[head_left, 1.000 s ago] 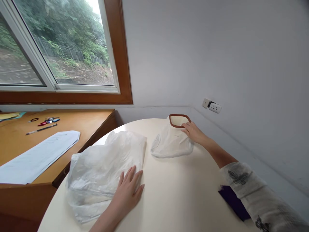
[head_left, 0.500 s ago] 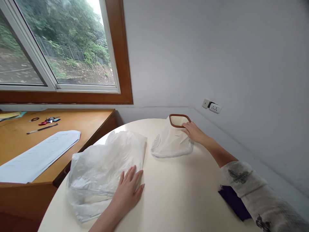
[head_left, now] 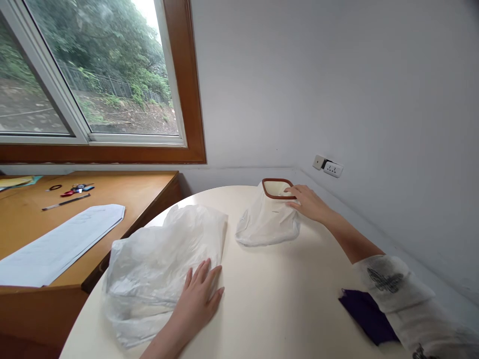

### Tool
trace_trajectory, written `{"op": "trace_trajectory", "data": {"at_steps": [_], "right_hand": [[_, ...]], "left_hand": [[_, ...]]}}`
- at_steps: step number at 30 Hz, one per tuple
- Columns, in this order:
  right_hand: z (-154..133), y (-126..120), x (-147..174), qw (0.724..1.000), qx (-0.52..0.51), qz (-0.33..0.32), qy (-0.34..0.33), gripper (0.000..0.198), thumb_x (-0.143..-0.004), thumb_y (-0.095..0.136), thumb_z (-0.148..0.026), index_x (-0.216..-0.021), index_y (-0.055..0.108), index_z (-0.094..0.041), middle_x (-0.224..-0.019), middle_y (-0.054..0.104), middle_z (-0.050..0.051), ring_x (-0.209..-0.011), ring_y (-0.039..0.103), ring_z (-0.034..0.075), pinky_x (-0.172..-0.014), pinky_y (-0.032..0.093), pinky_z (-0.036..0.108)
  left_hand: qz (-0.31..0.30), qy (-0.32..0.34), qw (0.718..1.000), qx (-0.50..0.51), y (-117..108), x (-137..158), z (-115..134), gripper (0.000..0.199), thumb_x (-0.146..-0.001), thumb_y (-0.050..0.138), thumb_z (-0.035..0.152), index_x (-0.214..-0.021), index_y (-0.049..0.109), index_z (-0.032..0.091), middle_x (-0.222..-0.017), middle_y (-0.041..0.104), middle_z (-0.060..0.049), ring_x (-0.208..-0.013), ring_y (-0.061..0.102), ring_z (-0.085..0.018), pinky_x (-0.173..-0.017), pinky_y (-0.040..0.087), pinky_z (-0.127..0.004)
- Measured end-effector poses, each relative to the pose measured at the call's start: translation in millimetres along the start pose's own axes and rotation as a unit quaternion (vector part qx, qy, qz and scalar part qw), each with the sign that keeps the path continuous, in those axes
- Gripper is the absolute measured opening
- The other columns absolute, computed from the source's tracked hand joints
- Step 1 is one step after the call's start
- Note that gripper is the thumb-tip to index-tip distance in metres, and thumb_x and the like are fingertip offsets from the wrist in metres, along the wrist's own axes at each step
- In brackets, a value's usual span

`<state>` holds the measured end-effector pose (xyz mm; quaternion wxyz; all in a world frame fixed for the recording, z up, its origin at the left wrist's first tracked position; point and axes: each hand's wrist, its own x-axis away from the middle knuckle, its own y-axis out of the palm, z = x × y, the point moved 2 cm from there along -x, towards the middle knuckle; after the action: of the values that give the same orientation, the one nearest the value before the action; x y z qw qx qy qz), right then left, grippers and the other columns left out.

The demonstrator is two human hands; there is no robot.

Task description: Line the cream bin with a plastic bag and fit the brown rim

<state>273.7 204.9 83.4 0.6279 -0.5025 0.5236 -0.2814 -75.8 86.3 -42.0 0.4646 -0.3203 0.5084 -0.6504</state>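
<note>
My left hand (head_left: 198,296) lies flat with its fingers spread on the right edge of a crumpled white plastic bag (head_left: 160,259), which is laid out on the round table. Farther back stands a small cream wastebasket with a brown rim (head_left: 266,191). A thin white plastic liner bag (head_left: 267,228) hangs loosely around its outside and spreads at the base. My right hand (head_left: 309,203) is at the basket's right side, with fingers over the rim and the thumb outside it. A dark purple cloth (head_left: 368,316) rests near my right sleeve.
The cream round table (head_left: 269,294) carries these things. At left, a wooden desk (head_left: 145,182) holds papers (head_left: 67,244), a pen (head_left: 66,201), keys (head_left: 78,189) and a black band (head_left: 55,187). A wall socket (head_left: 333,168) is behind at right.
My right hand has shifted slightly to the right along the basket rim, and its forearm has moved right. My left hand and the flat plastic bag stay in place.
</note>
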Motion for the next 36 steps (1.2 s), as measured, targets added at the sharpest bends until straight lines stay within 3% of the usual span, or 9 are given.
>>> {"op": "trace_trajectory", "data": {"at_steps": [7,12,36], "right_hand": [[8,-34,2,0.995,0.029,0.088,-0.021,0.032,-0.085,0.043,-0.037,-0.114,0.048,-0.025,-0.11,0.053,0.008,-0.103,0.046,0.026,-0.083,0.038,0.042],[1,-45,1,0.992,0.05,0.115,-0.034,0.029,-0.087,0.041,-0.035,-0.113,0.048,-0.024,-0.109,0.053,0.008,-0.104,0.045,0.025,-0.085,0.038,0.041],[-1,-39,0,0.993,0.042,0.104,-0.038,0.029,-0.087,0.04,-0.031,-0.113,0.049,-0.024,-0.112,0.052,0.009,-0.103,0.046,0.025,-0.082,0.039,0.041]], "left_hand": [[0.021,0.007,1.0,0.005,3,0,-3,0.041,-0.086,0.039,0.037,-0.124,0.046,0.025,-0.138,0.038,-0.01,-0.13,0.029,-0.028,-0.104,0.022,-0.054],[0.011,0.0,1.0,0.002,3,-1,-5,0.041,-0.086,0.039,0.037,-0.124,0.046,0.024,-0.138,0.038,-0.011,-0.13,0.028,-0.028,-0.104,0.021,-0.054],[-0.012,-0.006,1.0,-0.001,-1,0,0,0.043,-0.087,0.034,0.039,-0.126,0.043,0.024,-0.14,0.035,-0.011,-0.132,0.025,-0.027,-0.105,0.019,-0.053]]}}
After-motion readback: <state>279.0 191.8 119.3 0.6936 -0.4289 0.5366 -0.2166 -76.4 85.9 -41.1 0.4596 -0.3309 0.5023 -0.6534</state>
